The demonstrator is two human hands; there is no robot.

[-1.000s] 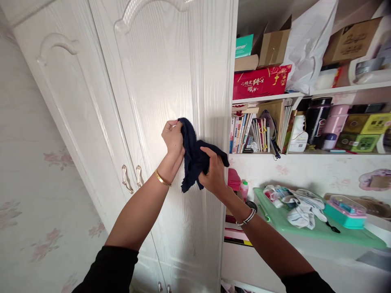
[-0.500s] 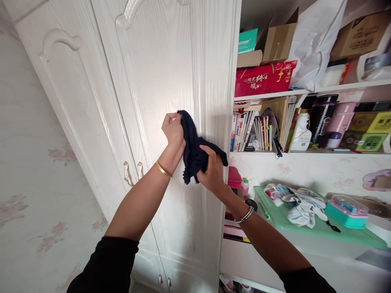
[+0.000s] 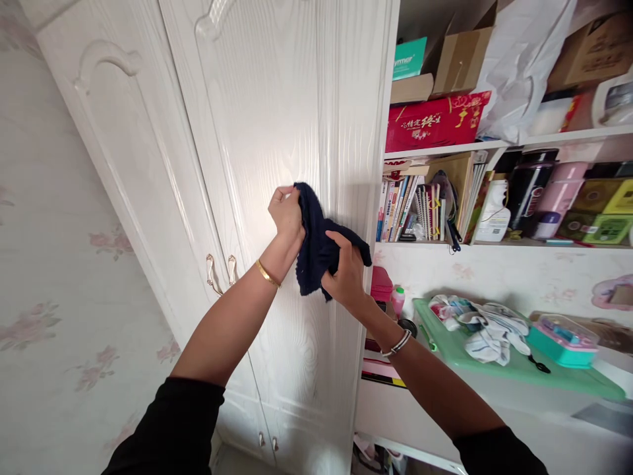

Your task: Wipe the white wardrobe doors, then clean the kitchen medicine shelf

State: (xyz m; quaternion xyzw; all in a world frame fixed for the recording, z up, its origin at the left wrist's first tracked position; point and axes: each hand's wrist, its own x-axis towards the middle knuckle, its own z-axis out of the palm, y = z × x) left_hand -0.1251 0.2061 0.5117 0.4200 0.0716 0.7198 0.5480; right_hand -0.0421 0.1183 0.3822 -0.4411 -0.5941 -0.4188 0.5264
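A dark navy cloth (image 3: 312, 254) hangs bunched between my two hands, in front of the white wardrobe door (image 3: 267, 145). My left hand (image 3: 287, 214) pinches its upper left corner, fingers closed. Lower and to the right, my right hand (image 3: 345, 272) grips the cloth's other side between thumb and fingers, with the index finger stretched over the fabric. Folds hide part of the right fingers. I cannot tell whether the cloth touches the door.
Metal handles (image 3: 212, 274) sit left of my left forearm. On the right, shelves hold books (image 3: 395, 208), a red box (image 3: 435, 122) and bottles (image 3: 494, 211). Below them, a green desk mat (image 3: 455, 349) carries crumpled striped cloth (image 3: 494, 333) and a teal container (image 3: 564, 346).
The view has shifted slightly, so the wardrobe and shelves sit a little further right. The cloth's lower left part hangs somewhat more spread out. Both hands keep their hold.
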